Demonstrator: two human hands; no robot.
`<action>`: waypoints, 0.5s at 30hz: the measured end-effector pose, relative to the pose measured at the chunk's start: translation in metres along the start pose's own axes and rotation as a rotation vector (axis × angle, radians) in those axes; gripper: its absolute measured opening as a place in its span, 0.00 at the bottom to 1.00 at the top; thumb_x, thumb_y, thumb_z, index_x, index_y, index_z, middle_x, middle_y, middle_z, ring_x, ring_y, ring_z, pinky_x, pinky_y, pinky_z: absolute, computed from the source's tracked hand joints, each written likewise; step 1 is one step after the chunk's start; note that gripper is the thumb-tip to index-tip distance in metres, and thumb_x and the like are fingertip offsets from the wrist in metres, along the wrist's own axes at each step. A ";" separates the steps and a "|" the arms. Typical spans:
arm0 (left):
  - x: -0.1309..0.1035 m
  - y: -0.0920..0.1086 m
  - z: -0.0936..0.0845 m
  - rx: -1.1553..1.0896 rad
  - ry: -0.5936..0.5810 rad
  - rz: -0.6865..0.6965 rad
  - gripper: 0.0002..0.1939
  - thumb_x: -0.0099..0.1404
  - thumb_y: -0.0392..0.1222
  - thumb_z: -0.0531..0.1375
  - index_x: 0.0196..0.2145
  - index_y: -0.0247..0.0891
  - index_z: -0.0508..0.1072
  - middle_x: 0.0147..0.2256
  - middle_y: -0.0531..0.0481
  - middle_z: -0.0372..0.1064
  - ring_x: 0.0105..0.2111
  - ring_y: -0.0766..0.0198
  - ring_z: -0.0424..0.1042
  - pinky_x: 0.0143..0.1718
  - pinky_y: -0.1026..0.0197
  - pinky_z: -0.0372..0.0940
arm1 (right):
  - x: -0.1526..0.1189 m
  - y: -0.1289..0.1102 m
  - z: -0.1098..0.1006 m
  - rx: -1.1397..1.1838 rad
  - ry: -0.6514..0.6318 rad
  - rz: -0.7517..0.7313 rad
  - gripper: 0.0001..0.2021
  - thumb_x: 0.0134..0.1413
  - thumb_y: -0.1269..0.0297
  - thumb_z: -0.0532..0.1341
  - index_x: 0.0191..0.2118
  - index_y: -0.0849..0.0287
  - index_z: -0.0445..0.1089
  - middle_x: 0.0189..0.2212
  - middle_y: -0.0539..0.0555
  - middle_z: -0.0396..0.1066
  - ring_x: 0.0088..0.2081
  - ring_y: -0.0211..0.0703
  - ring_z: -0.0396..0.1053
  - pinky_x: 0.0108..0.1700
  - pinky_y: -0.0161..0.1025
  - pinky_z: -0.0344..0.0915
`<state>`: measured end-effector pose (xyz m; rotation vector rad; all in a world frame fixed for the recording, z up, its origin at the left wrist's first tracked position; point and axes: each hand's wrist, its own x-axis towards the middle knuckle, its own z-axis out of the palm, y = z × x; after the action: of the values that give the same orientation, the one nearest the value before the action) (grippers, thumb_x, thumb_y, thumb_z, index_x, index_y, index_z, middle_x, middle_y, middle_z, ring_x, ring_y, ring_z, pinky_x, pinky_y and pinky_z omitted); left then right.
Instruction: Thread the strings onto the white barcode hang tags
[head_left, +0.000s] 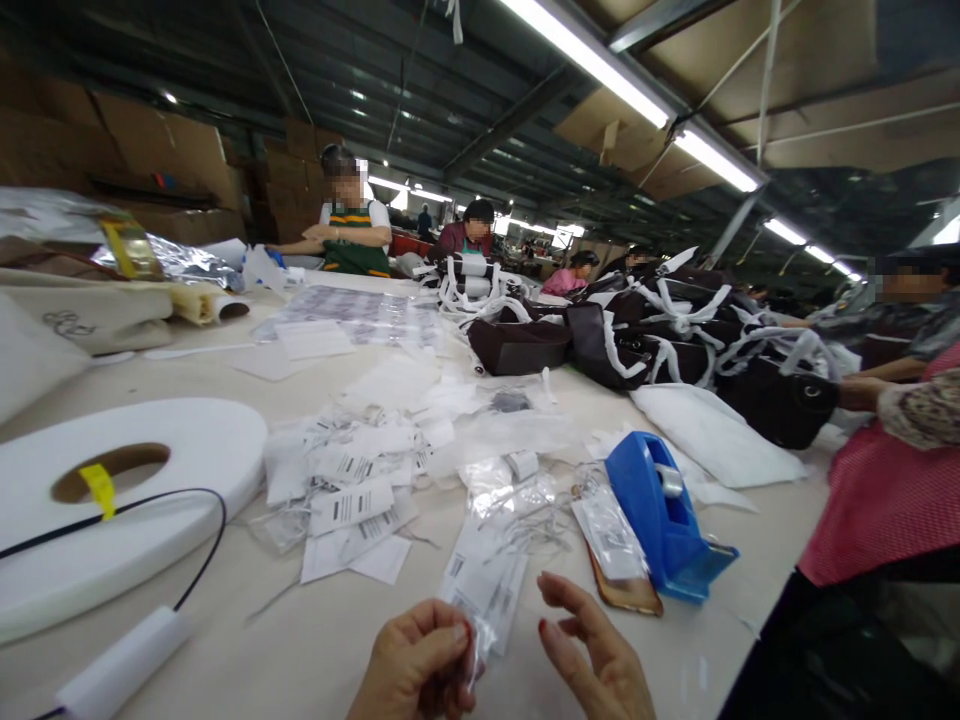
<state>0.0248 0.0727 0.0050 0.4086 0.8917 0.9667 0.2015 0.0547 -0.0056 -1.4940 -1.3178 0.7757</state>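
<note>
My left hand [420, 662] is closed at the bottom middle, thumb against fingers, on the near end of a small clear plastic bag [481, 632]. White printed tags [480, 565] lie just beyond it, partly under shiny clear plastic, with thin strings around them. To the right, my right hand [596, 655] is open, its thumb and fingers apart and nothing between them. Left of the bag spreads a loose pile of white paper tags [352, 505] with dark printed lines. A blue tape dispenser [660, 515] stands beyond my right hand, beside a bagged tag bundle [609, 525] on a brown-edged flat object.
A large white roll [217, 440] lies at left, with a dark cord and a white tube [124, 665] near it. Dark bags with white-wrapped handles [637, 340] are heaped at the back right. Co-workers stand around the table; one in a pink garment [885, 500] is close at right.
</note>
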 end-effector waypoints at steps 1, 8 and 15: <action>-0.001 -0.001 0.001 0.067 -0.018 0.016 0.12 0.42 0.42 0.66 0.17 0.34 0.67 0.12 0.53 0.67 0.10 0.73 0.61 0.13 0.72 0.48 | 0.003 -0.010 -0.004 -0.049 -0.052 -0.034 0.18 0.47 0.52 0.60 0.44 0.52 0.70 0.41 0.55 0.73 0.43 0.50 0.69 0.45 0.42 0.65; -0.008 -0.003 0.008 0.497 -0.053 0.062 0.04 0.45 0.37 0.59 0.17 0.36 0.66 0.12 0.58 0.61 0.13 0.71 0.59 0.14 0.69 0.48 | 0.015 -0.049 -0.013 -0.261 -0.598 -0.033 0.07 0.45 0.60 0.63 0.28 0.58 0.74 0.25 0.51 0.73 0.30 0.44 0.69 0.34 0.37 0.64; -0.002 -0.007 0.002 0.422 -0.022 0.189 0.16 0.42 0.42 0.64 0.29 0.34 0.68 0.21 0.54 0.67 0.20 0.68 0.63 0.21 0.66 0.55 | 0.006 -0.020 -0.003 0.315 -0.522 0.304 0.13 0.45 0.55 0.63 0.24 0.62 0.74 0.19 0.53 0.73 0.21 0.36 0.68 0.23 0.30 0.58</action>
<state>0.0297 0.0673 0.0029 0.8733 1.0515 0.9411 0.1983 0.0590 0.0145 -1.2935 -1.2672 1.5753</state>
